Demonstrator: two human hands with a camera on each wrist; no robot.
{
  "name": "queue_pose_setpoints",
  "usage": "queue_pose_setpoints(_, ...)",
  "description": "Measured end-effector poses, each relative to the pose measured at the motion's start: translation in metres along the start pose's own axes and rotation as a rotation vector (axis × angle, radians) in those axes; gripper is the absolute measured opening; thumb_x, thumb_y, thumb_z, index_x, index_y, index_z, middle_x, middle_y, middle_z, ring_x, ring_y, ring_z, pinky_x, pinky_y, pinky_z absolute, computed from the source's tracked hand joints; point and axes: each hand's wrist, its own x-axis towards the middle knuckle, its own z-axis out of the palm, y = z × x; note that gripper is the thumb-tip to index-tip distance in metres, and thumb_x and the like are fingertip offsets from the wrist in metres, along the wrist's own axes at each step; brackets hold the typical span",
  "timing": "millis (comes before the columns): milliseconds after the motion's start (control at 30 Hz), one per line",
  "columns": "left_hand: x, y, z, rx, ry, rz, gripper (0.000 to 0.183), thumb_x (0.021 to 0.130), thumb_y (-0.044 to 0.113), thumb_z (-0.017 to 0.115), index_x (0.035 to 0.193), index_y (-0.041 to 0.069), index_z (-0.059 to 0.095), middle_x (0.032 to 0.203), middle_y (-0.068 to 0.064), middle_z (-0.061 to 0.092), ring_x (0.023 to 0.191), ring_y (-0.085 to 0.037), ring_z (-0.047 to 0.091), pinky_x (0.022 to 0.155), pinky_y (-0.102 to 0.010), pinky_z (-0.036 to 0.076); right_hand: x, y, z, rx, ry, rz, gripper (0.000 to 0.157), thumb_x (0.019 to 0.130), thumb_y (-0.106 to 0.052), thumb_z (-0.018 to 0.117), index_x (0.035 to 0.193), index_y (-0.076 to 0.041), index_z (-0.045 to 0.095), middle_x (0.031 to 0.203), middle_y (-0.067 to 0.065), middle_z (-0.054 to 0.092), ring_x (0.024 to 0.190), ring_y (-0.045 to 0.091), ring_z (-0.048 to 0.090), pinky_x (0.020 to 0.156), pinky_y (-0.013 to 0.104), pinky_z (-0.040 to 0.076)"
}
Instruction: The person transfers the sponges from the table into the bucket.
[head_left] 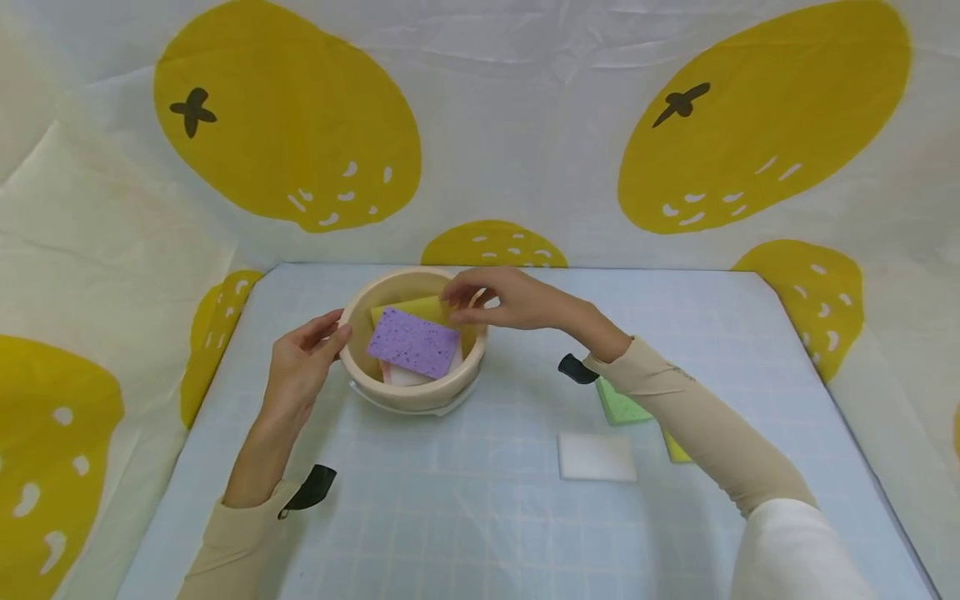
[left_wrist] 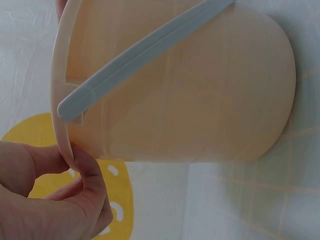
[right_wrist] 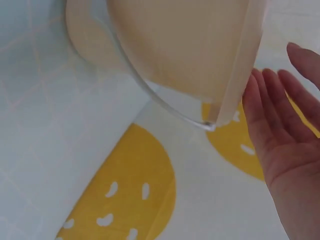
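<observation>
A cream bucket (head_left: pixel 360 369) stands toward the back of the table, its grey handle (left_wrist: pixel 145 55) hanging down along the outside. My left hand (head_left: pixel 294 367) pinches the bucket's rim between thumb and fingers on the left side. Inside lie a purple speckled sponge (head_left: pixel 414 342) on top, a yellow sponge (head_left: pixel 416 309) behind it and a whitish, pink-edged piece (head_left: pixel 405 377) partly covered beneath. Over the right side of the rim is my right hand (head_left: pixel 504 298), thumb apart from the fingers and nothing between them. The right wrist view has its fingertips right at the rim.
To the right on the pale blue checked table (head_left: pixel 480 517) lie a white sponge (head_left: pixel 596 457), a green sponge (head_left: pixel 621 404) and a yellow sponge (head_left: pixel 677 448). My right sleeve (head_left: pixel 705 425) partly covers the last two. A lemon-print cloth (head_left: pixel 517 142) hangs behind and beside the table.
</observation>
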Motion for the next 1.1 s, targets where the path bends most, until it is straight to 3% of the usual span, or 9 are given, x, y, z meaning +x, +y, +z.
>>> queue_pose_setpoints(100,0.0,-0.001,0.001,0.006,0.003,-0.003,0.052,0.088,0.033,0.067,0.134,0.012,0.054,0.122,-0.006,0.053,0.099,-0.014,0.058,0.078,-0.012,0.051,-0.01,0.002,-0.007,0.011,0.049,0.004,0.03,0.089,-0.017,0.068,0.115,-0.004,0.062,0.106,0.004,0.065,0.093,0.013,0.061,0.083,0.029,0.054)
queue_pose_setpoints(267,-0.001,-0.001,0.0,-0.02,0.002,0.004,0.052,0.088,0.03,0.068,0.134,0.01,0.055,0.121,-0.007,0.054,0.1,-0.015,0.058,0.078,-0.012,0.051,-0.025,-0.009,-0.017,0.046,0.09,0.041,0.029,0.089,-0.011,0.067,0.114,0.003,0.061,0.106,0.011,0.065,0.096,0.019,0.061,0.087,0.036,0.053)
queue_pose_setpoints(500,-0.001,0.0,0.001,-0.003,0.003,-0.009,0.052,0.088,0.032,0.067,0.135,0.012,0.054,0.123,-0.006,0.053,0.101,-0.014,0.058,0.079,-0.012,0.05,-0.044,-0.024,-0.027,0.053,0.115,0.081,0.023,0.088,-0.002,0.065,0.111,0.0,0.061,0.106,0.011,0.063,0.098,0.025,0.06,0.091,0.039,0.051)
queue_pose_setpoints(1100,0.001,-0.002,0.001,-0.037,0.001,-0.01,0.052,0.088,0.03,0.068,0.134,0.01,0.055,0.122,-0.007,0.054,0.101,-0.015,0.058,0.078,-0.012,0.051,-0.1,-0.002,-0.038,0.01,0.193,0.193,0.026,0.089,-0.005,0.065,0.115,-0.005,0.06,0.109,0.009,0.062,0.1,0.024,0.059,0.09,0.041,0.05)
